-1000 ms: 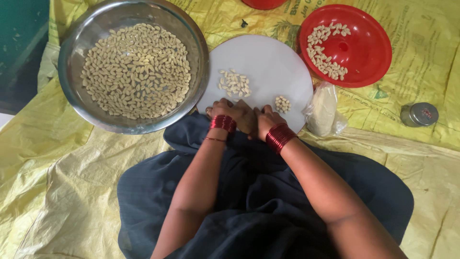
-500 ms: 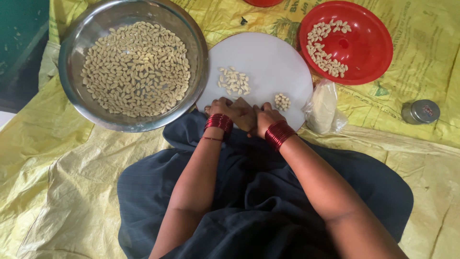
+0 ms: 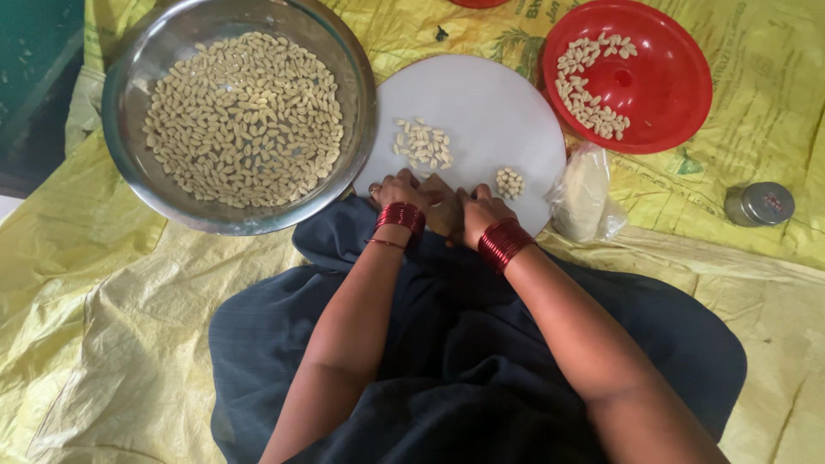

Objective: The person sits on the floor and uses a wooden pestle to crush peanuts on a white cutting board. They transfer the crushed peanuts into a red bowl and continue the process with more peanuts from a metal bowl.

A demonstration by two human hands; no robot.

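Over a dark skirt (image 3: pixel 464 361), the left hand (image 3: pixel 402 191) and right hand (image 3: pixel 478 210) sit pressed close together at the near edge of a white round board (image 3: pixel 481 103); what the curled fingers pinch cannot be made out. On the board, a small nut pile (image 3: pixel 510 182) lies at one o'clock, a larger pile (image 3: pixel 423 143) at twelve. A steel bowl of nuts (image 3: pixel 241 116) stands at ten o'clock, a red plate (image 3: pixel 653 86) at two.

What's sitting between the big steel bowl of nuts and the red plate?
In the head view, the round white board lies between the steel bowl and the red plate, carrying two small heaps of nuts.
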